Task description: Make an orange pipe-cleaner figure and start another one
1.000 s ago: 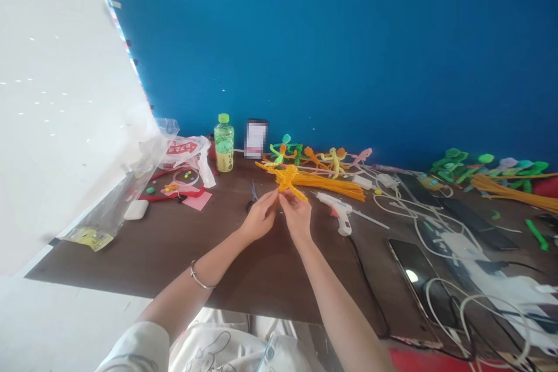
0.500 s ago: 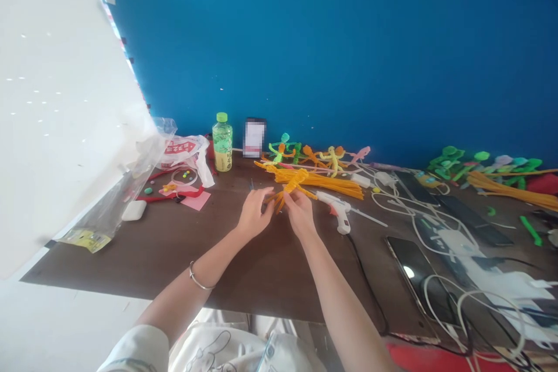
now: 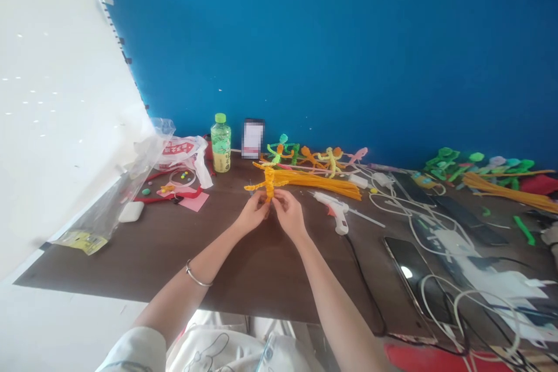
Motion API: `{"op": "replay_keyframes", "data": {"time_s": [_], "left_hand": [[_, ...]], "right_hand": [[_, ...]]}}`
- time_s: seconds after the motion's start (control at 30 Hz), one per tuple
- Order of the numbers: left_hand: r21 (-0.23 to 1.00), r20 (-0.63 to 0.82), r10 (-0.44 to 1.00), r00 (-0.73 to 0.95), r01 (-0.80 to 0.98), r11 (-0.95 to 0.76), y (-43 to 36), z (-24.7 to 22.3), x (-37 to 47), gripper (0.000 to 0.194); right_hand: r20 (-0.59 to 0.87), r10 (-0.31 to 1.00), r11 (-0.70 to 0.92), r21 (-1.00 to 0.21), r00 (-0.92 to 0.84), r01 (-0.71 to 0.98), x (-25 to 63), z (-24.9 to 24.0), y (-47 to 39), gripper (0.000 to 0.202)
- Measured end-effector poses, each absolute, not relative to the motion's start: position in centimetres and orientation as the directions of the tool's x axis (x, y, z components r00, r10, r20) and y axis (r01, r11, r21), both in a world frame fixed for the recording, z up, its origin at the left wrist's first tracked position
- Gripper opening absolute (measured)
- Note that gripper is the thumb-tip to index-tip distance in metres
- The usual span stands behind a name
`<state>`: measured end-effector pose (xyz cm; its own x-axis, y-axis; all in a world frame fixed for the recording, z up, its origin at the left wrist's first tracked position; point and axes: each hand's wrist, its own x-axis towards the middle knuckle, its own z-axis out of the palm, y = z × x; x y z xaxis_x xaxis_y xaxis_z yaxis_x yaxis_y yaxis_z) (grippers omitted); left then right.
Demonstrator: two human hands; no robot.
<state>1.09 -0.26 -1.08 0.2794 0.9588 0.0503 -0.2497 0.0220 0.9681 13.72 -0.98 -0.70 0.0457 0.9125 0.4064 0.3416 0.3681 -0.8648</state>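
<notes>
An orange-yellow pipe cleaner figure point(image 3: 269, 180) stands upright between my hands, its arms spread to both sides. My left hand point(image 3: 253, 212) pinches its lower part from the left. From the right, the fingers of my right hand point(image 3: 288, 213) close on the same lower part, which is mostly hidden by my fingertips. Just behind the figure lies a bundle of orange pipe cleaners point(image 3: 322, 183). A white hot glue gun point(image 3: 335, 209) rests on the table to the right of my right hand.
A green-capped bottle point(image 3: 221, 145) and a propped phone point(image 3: 253, 138) stand at the back. Finished-looking pipe cleaner figures point(image 3: 333, 160) line the wall. Plastic bags point(image 3: 185, 154) and a pink paper point(image 3: 195, 202) lie left. A dark phone point(image 3: 416, 279) and tangled white cables point(image 3: 462, 302) cover the right side.
The pipe cleaner figure has turned from tilted to upright and moved slightly left. Both hands now hold it low, closer together.
</notes>
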Motion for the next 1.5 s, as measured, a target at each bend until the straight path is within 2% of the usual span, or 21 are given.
{"op": "replay_keyframes", "data": {"time_s": [0.13,0.23,0.3,0.43,0.63,0.7,0.77,0.83,0.93,1.1,1.23,1.33,1.43,1.5], "left_hand": [[0.921,0.011,0.949,0.316,-0.372,0.113,-0.3,-0.4,0.5,0.033],[0.920,0.023,0.948,0.319,-0.377,0.104,-0.2,-0.1,0.0,0.033],[0.913,0.026,0.949,0.315,-0.395,0.106,-0.1,-0.1,-0.1,0.035],[0.905,0.036,0.945,0.324,-0.411,0.107,0.0,-0.1,-0.1,0.036],[0.914,-0.003,0.914,0.405,-0.370,0.167,0.4,0.1,-0.8,0.033],[0.900,-0.024,0.902,0.430,-0.384,0.207,0.5,0.2,-1.1,0.031],[0.876,-0.046,0.897,0.440,-0.413,0.248,0.5,0.2,-1.1,0.030],[0.847,-0.064,0.892,0.448,-0.448,0.286,0.3,0.3,-1.0,0.029],[0.805,-0.065,0.888,0.455,-0.502,0.316,0.0,0.4,-0.7,0.028],[0.763,-0.051,0.898,0.438,-0.563,0.317,-0.4,0.7,-0.4,0.027],[0.734,-0.057,0.906,0.420,-0.597,0.323,-0.4,0.5,-0.2,0.030],[0.726,-0.066,0.910,0.409,-0.607,0.325,-0.3,0.2,0.0,0.032],[0.733,-0.072,0.918,0.390,-0.604,0.314,-0.4,0.1,0.2,0.033],[0.750,-0.078,0.920,0.384,-0.586,0.308,-0.5,0.1,0.2,0.034]], "right_hand": [[0.555,0.831,0.476,-0.691,-0.022,0.544,13.6,-0.2,-1.7,0.017],[0.609,0.781,0.557,-0.574,-0.142,0.600,13.6,0.1,-1.9,0.018],[0.628,0.761,0.579,-0.544,-0.163,0.607,13.7,0.2,-1.9,0.019],[0.635,0.764,0.558,-0.562,-0.114,0.610,13.9,0.2,-1.6,0.016],[0.437,0.882,0.462,-0.725,-0.178,0.511,14.5,0.3,-1.5,0.018],[0.447,0.877,0.473,-0.733,-0.178,0.489,14.5,0.4,-1.6,0.017],[0.549,0.819,0.542,-0.646,-0.165,0.537,14.4,0.4,-1.7,0.018],[0.657,0.723,0.624,-0.487,-0.214,0.611,14.3,0.2,-1.8,0.023],[0.721,0.619,0.680,-0.293,-0.312,0.672,14.1,-0.3,-1.8,0.028],[0.751,0.581,0.666,-0.216,-0.314,0.714,14.1,-0.9,-1.7,0.027],[0.753,0.583,0.670,-0.233,-0.305,0.704,13.7,-0.6,-1.9,0.025],[0.743,0.623,0.656,-0.327,-0.245,0.680,13.1,-0.3,-2.2,0.022],[0.699,0.713,0.578,-0.547,-0.049,0.605,12.4,-0.1,-2.6,0.017],[0.588,0.802,0.483,-0.742,0.104,0.464,12.0,-0.1,-2.6,0.017]]}}
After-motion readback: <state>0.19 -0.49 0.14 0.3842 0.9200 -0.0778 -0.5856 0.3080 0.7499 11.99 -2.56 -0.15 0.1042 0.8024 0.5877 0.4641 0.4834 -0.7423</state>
